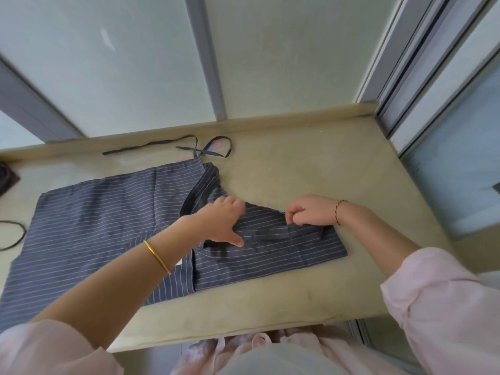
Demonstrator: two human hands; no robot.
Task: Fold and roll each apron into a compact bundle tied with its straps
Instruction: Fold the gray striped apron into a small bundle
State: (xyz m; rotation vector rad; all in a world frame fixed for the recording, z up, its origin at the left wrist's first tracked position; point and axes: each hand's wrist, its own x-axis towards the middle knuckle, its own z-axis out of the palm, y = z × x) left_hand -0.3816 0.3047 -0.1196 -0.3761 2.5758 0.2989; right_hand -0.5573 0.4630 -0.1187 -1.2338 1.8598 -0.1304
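At the far left edge a dark object [7, 177] is cut off by the frame and cannot be identified, and below it a dark loop [16, 237] lies on the table [311, 158]; whether that loop belongs to this garment cannot be told. Next comes the one striped apron [94, 217], spread flat across the table with its wide skirt to the left. Behind it, a long strap [151, 144] runs along the back edge and a crossed strap loop [199, 152] lies just beyond the apron's top corner. The left hand [221, 220] lies flat on the cloth, fingers spread and thumb out, pinning it. The right hand [308, 212] pinches the far edge of the folded flap [270, 255] with curled fingers. This looks like the early folding step: narrowing the apron before any rolling. The next move probably calls for laying that pinched edge straight and smoothing it, with the straps left free for tying. Counted: one apron, two hands, two straps at the back, one loop at left.
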